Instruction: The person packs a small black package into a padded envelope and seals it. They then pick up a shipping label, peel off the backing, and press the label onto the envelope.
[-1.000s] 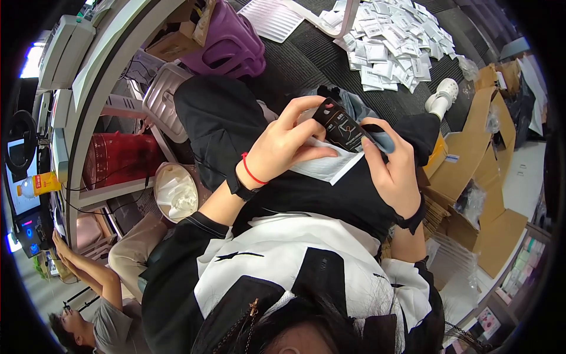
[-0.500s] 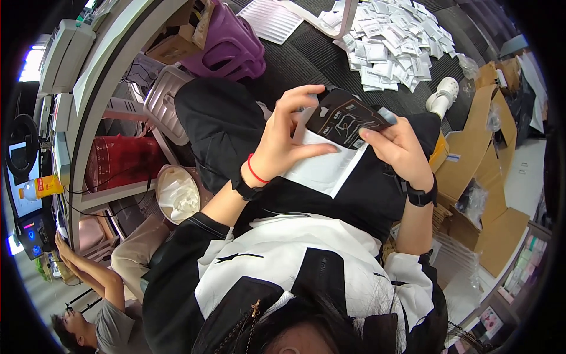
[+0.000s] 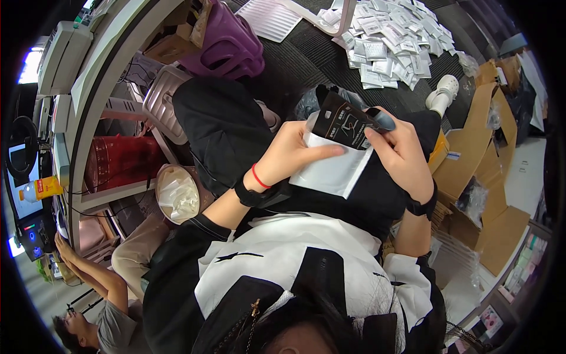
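- The left hand (image 3: 292,147) has its fingers clamped on a white mailing envelope (image 3: 330,171), the thumb laid flat across the front near its mouth, the other fingers mostly hidden behind.
- The right hand (image 3: 407,156) has its fingers clamped on a black printed hang-hole package (image 3: 342,124), the thumb on its front face at the right end.
- The package is tilted, in front of the person's lap, its lower edge meeting the envelope's mouth; how far it sits inside I cannot tell.
- The envelope hangs over the black trousers (image 3: 215,130), closed end toward the person.
- Beyond both hands, a heap of white packets (image 3: 389,47) lies on the dark ribbed floor (image 3: 306,62), with a white clog (image 3: 446,89) near its right edge.
- To the left, a bottle with an orange-yellow label (image 3: 44,187) is near the curved edge of the bench (image 3: 94,100).
- Near that edge are a purple plastic stool (image 3: 230,50) and a lined bin (image 3: 204,192).
- Opened cardboard boxes (image 3: 471,135) stand at the right.
- At lower left, a co-worker in a grey shirt (image 3: 117,324) stretches both arms toward the bench.
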A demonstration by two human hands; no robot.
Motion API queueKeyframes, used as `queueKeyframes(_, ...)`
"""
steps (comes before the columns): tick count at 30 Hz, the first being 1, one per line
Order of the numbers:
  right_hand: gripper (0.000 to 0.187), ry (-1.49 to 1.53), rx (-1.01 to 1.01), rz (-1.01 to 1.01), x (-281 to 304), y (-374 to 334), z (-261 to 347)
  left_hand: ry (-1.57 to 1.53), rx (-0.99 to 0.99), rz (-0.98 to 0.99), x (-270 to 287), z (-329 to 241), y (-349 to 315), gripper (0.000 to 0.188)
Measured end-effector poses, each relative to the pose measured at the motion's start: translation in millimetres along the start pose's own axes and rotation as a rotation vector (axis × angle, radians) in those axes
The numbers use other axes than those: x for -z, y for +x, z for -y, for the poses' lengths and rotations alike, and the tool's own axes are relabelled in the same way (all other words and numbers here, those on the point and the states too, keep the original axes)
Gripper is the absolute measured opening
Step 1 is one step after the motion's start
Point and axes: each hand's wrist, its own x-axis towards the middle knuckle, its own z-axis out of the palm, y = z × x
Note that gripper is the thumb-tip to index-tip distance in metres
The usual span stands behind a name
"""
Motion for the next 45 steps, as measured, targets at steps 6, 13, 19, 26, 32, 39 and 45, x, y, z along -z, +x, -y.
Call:
queueKeyframes(6, 0.019, -0.003, 0.078, 0.033, 8.1, -6.6, 5.4, -0.161, -0.015, 0.243, -0.4, -12.2, -18.9, 0.056)
queueKeyframes(13, 0.023, -0.093, 0.120, -0.090, -6.5, -4.0, 12.9, -0.297, -0.001, 0.135, -29.9, 11.4, -46.4, 0.070)
queueKeyframes(19, 0.023, -0.089, 0.031, 0.175, 3.5, 1.3, 16.1, -0.247, 0.081, 0.019, -19.6, 2.8, -31.6, 0.030)
queueKeyframes(26, 0.034, -0.131, -0.016, 0.327, 9.6, 4.7, 16.9, -0.067, 0.124, 0.153, 0.8, -9.8, -27.1, 0.034)
queueKeyframes(32, 0.051, 0.353, -0.073, 0.103, -9.3, 3.1, -14.8, -0.084, 0.065, 0.112, -0.8, -5.6, -26.5, 0.036)
queueKeyframes(39, 0.029, 0.242, -0.035, 0.134, -8.2, -2.2, -14.9, -0.148, 0.007, 0.077, -8.5, -2.1, -19.3, 0.035)
queueKeyframes(45, 0.037, 0.250, 0.059, -0.389, -14.7, -8.5, 6.1, -0.149, -0.004, -0.015, -12.6, -11.2, -11.5, 0.034)
